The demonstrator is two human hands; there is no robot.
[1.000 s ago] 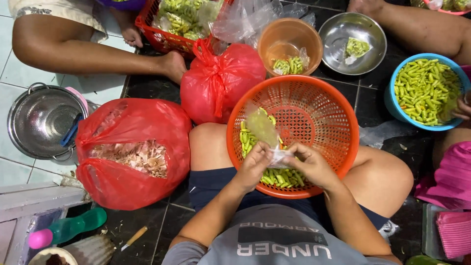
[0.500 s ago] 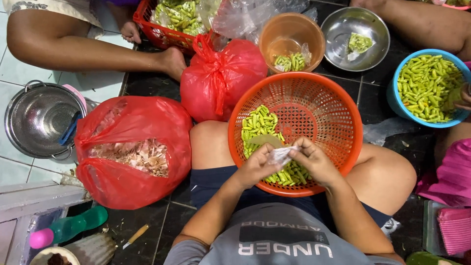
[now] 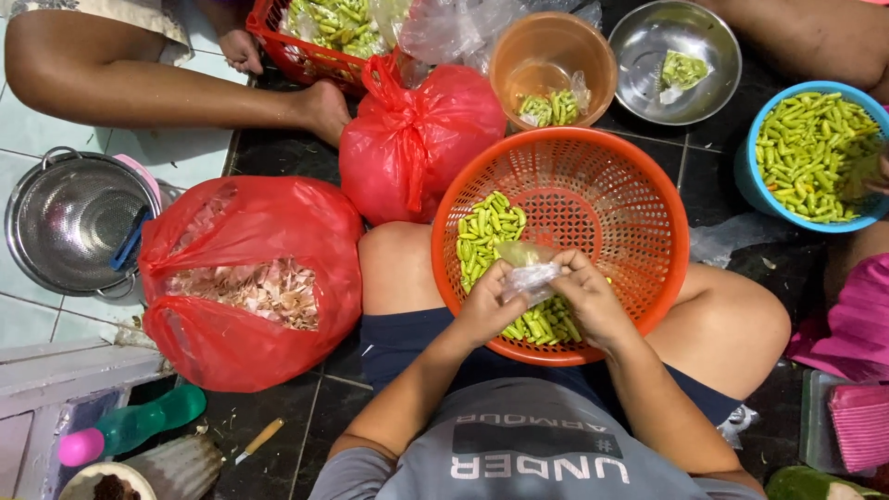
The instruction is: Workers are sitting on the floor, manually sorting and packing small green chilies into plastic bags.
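An orange mesh basket (image 3: 619, 190) rests on my lap with green chillies (image 3: 489, 230) heaped along its near left side. Both hands meet over the basket's near rim. My left hand (image 3: 488, 304) and my right hand (image 3: 586, 298) together pinch a crumpled clear plastic bag (image 3: 530, 274), which holds a few green chillies. The bag is bunched up between my fingers just above the pile.
An open red bag of pinkish peelings (image 3: 243, 282) lies at my left knee, a tied red bag (image 3: 415, 139) beyond it. An orange bowl (image 3: 552, 54), a steel bowl (image 3: 681, 57), a blue bowl of chillies (image 3: 813, 153) and a red crate (image 3: 319, 37) stand farther off. Other people's legs border the floor. A steel colander (image 3: 74, 218) sits far left.
The plastic bag was held up and spread above the basket a second ago. Now it is lowered and crumpled between my two hands near the basket's front rim.
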